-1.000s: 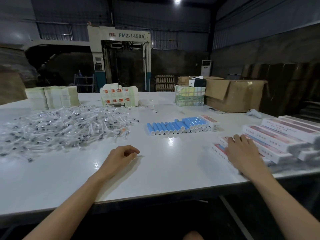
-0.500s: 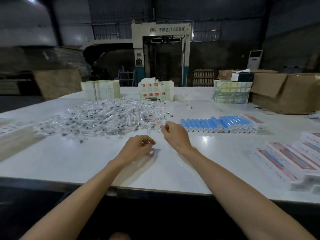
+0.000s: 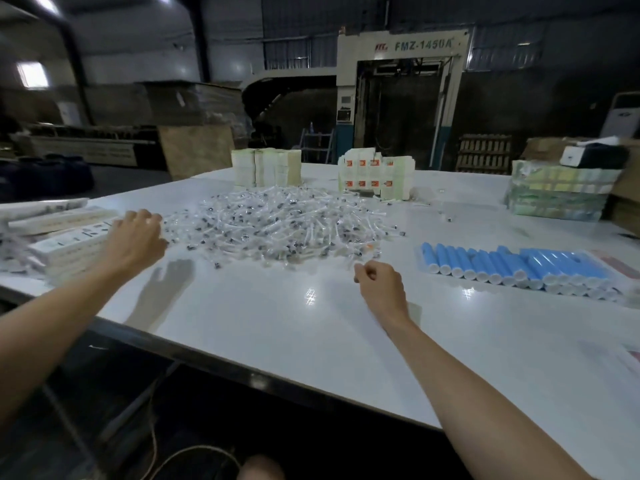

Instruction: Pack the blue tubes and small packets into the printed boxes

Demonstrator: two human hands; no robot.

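blue tubes [image 3: 516, 268] with white caps are laid side by side in a row at the right, caps toward the near edge. small clear packets [image 3: 277, 226] are heaped loosely in the middle. long white printed boxes [image 3: 69, 242] are stacked flat at the left.

At left of the frame the left hand [image 3: 133, 242] hangs above the stacked printed boxes [image 3: 69, 244] beside the heap of small packets [image 3: 277, 226], the right hand [image 3: 381, 289] curled mid-frame, blue tubes [image 3: 512, 268] at right.
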